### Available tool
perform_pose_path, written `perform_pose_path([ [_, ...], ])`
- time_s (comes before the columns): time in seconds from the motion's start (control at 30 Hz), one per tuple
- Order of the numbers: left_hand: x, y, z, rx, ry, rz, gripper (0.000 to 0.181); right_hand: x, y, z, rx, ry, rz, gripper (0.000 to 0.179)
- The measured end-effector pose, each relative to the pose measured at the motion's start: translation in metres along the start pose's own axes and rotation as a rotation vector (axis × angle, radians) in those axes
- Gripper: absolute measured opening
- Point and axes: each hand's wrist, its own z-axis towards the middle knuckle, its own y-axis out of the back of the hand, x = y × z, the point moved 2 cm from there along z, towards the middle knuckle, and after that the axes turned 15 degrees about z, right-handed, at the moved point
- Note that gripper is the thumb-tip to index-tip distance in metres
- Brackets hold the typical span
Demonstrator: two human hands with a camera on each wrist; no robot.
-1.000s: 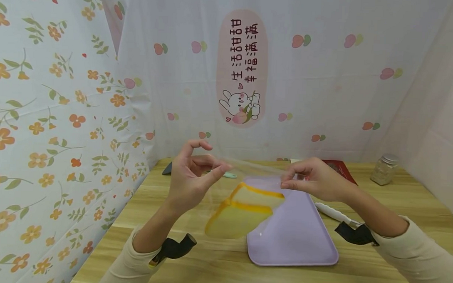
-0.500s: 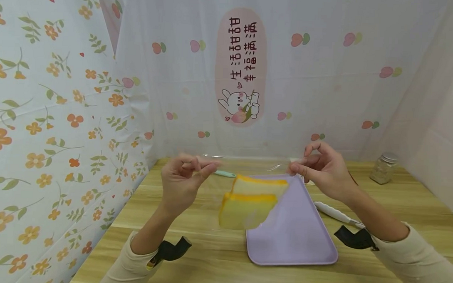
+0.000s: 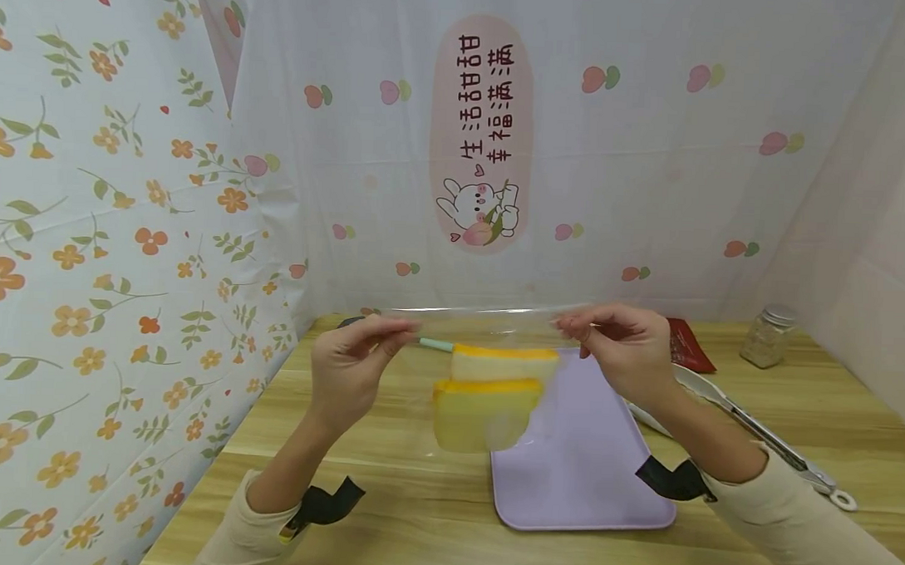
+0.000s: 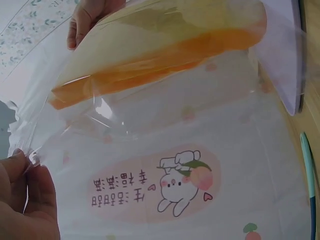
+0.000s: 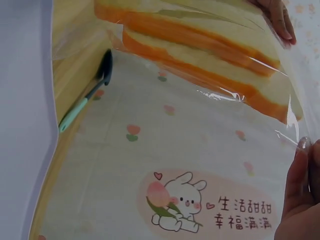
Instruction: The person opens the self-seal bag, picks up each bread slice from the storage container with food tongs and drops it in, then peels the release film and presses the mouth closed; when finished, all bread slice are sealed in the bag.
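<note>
A clear plastic bag [image 3: 488, 324] hangs in the air between both hands, its top edge stretched nearly straight. Inside it lie two bread slices [image 3: 485, 417] with orange-brown crusts, one overlapping the other. My left hand [image 3: 348, 374] pinches the top left corner between thumb and fingers; the left wrist view shows the film [image 4: 102, 107] gathered at those fingertips. At the opposite corner, my right hand [image 3: 630, 351] pinches the film with thumb and fingers. Behind and below the bag, a lilac tray [image 3: 588, 478] rests on the wooden table, partly hidden by the bread.
Tongs with white grips [image 3: 762, 430] lie right of the tray, partly under the right forearm. Farther back are a red packet [image 3: 691, 347] and a lidded glass jar [image 3: 768, 337]. A dark-headed utensil with a mint handle [image 5: 75, 114] lies behind the bag.
The hands have spread and levelled the bag's top edge, and the tilted bread now hangs straighter. In the last half second the right hand has shifted slightly left, exposing the tongs and red packet.
</note>
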Motion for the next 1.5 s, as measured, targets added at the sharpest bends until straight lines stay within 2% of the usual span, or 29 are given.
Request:
perform_pose_path([
  [0.13, 0.002, 0.008, -0.005, 0.007, 0.04, 0.032, 0.017, -0.006, -0.007, -0.003, 0.038, -0.082, -0.133, 0.019],
  [0.2, 0.002, 0.013, -0.008, 0.016, 0.072, 0.056, 0.019, -0.008, -0.009, -0.004, 0.073, -0.109, -0.163, 0.022],
  [0.33, 0.005, 0.021, -0.015, 0.044, 0.148, 0.116, 0.021, -0.014, -0.015, -0.006, 0.116, -0.133, -0.158, 0.024],
  [0.47, 0.009, 0.027, -0.023, 0.097, 0.203, 0.148, 0.027, -0.019, -0.018, -0.009, 0.117, -0.151, -0.153, 0.024],
  [0.6, 0.011, 0.03, -0.03, 0.138, 0.203, 0.155, 0.033, -0.021, -0.021, -0.012, 0.118, -0.156, -0.185, 0.025],
  [0.73, 0.014, 0.033, -0.033, 0.152, 0.198, 0.13, 0.034, -0.02, -0.024, -0.013, 0.122, -0.131, -0.218, 0.025],
  [0.9, 0.015, 0.038, -0.035, 0.138, 0.212, 0.098, 0.028, -0.022, -0.03, -0.014, 0.141, -0.12, -0.224, 0.025],
  [1.07, 0.018, 0.044, -0.039, 0.118, 0.184, 0.058, 0.024, -0.024, -0.037, -0.019, 0.161, -0.137, -0.231, 0.028],
  [1.23, 0.021, 0.051, -0.045, 0.102, 0.131, -0.002, 0.026, -0.024, -0.045, -0.026, 0.158, -0.183, -0.213, 0.03],
  [1.37, 0.02, 0.056, -0.051, 0.104, 0.136, -0.018, 0.028, -0.023, -0.052, -0.03, 0.144, -0.258, -0.142, 0.028],
  [1.5, 0.02, 0.061, -0.055, 0.131, 0.167, -0.034, 0.028, -0.021, -0.057, -0.034, 0.119, -0.368, -0.054, 0.024],
])
